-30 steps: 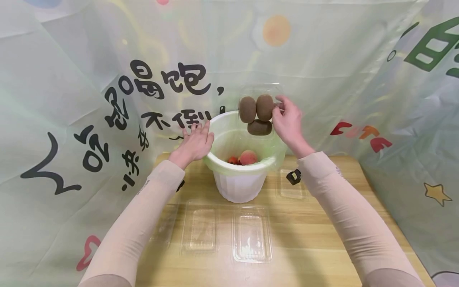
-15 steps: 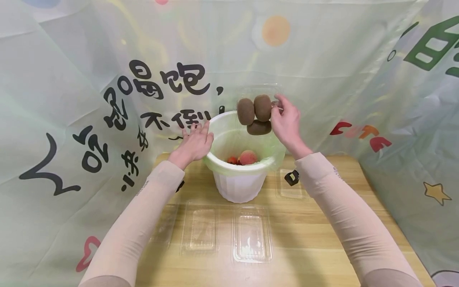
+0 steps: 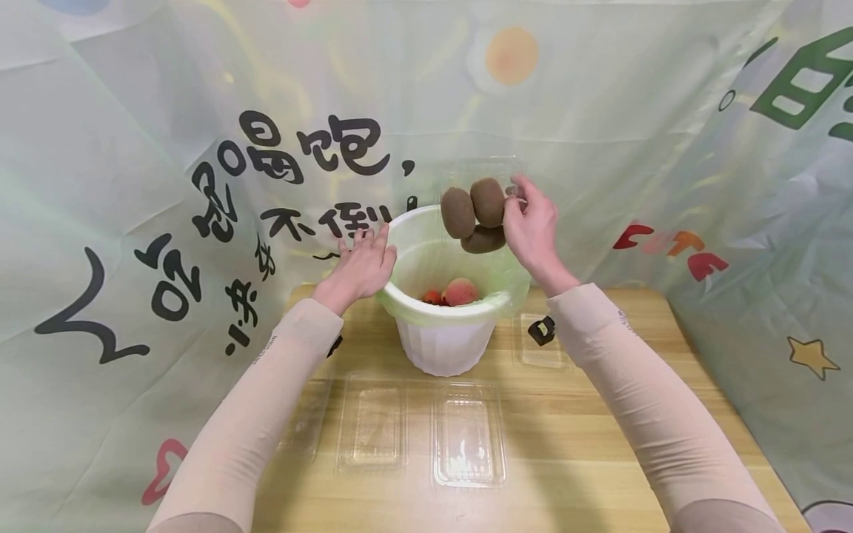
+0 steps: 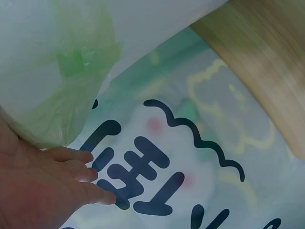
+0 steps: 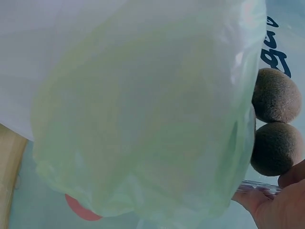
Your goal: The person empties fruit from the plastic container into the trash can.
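Note:
My right hand (image 3: 535, 227) pinches the edge of a clear plastic box (image 3: 483, 164) above the right back of a white bin (image 3: 443, 344). Three brown kiwis (image 3: 457, 212) sit in the tilted box, two side by side and one below them. In the right wrist view, two kiwis (image 5: 276, 149) show beside the bin's liner. My left hand (image 3: 363, 265) rests on the bin's left rim, its fingers extended. A thin green bag (image 3: 503, 300) lines the bin and folds over the rim. Inside lie a peach (image 3: 461, 292) and some smaller red fruit (image 3: 433, 297).
Flat clear plastic boxes (image 3: 469, 437) lie on the wooden table (image 3: 566, 459) in front of the bin, with another clear box (image 3: 538, 355) to its right. A printed cloth (image 3: 600, 111) encloses the back and sides.
The box in my right hand has tipped slightly and moved a little left. The kiwis have shifted slightly inside it. My left hand has stayed on the rim.

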Demonstrator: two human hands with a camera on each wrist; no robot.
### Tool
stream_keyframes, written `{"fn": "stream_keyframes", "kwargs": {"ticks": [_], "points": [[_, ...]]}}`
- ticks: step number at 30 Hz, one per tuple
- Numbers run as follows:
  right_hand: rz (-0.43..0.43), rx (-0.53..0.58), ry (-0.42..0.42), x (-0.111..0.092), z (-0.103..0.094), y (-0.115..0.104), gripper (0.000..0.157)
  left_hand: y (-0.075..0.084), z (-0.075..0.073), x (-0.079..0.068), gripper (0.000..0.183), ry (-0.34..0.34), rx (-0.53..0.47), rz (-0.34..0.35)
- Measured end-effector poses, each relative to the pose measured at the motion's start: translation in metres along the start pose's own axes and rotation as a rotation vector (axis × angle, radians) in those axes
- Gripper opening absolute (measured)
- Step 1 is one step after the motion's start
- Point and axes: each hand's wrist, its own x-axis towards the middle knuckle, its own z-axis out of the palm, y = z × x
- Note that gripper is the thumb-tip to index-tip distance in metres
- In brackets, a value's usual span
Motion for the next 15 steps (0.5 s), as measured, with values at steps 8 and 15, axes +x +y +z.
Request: {"fn": "stream_keyframes", "kwargs": {"ticks": [8,15], "points": [[0.001,0.039,0.016,0.0003,-0.0025,-0.0037,0.045,-0.0003,0.0005,0.0007,0.068,0.005,-0.003,0.002],[0.026,0.069,0.026,0.002,-0.0063,-0.0088,0.047,-0.0012,0.0015,0.0018,0.068,0.005,-0.002,-0.002]]}}
